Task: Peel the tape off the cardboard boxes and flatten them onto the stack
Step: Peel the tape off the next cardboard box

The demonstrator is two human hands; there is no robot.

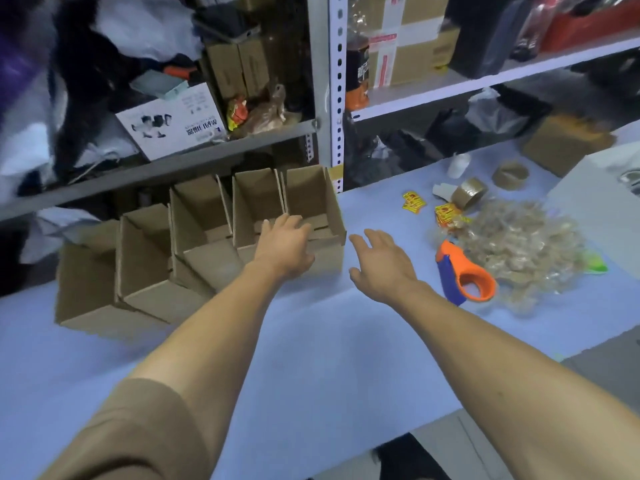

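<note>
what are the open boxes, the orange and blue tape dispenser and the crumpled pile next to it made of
Open boxes: brown corrugated cardboard, matte, with raw cut edges at the rims.
Tape dispenser: looks like moulded plastic, smooth, in solid orange and blue.
Crumpled pile: probably peeled packing tape, translucent tan, glossy and wrinkled; blur leaves it open.

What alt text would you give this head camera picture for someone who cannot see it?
A person reaches both bare arms over a pale blue table: the left hand rests on the rightmost of a row of open cardboard boxes, and the right hand hovers open beside it. To the right lie an orange tape dispenser, a heap of peeled tape and tape rolls, with cluttered shelves behind.
</note>
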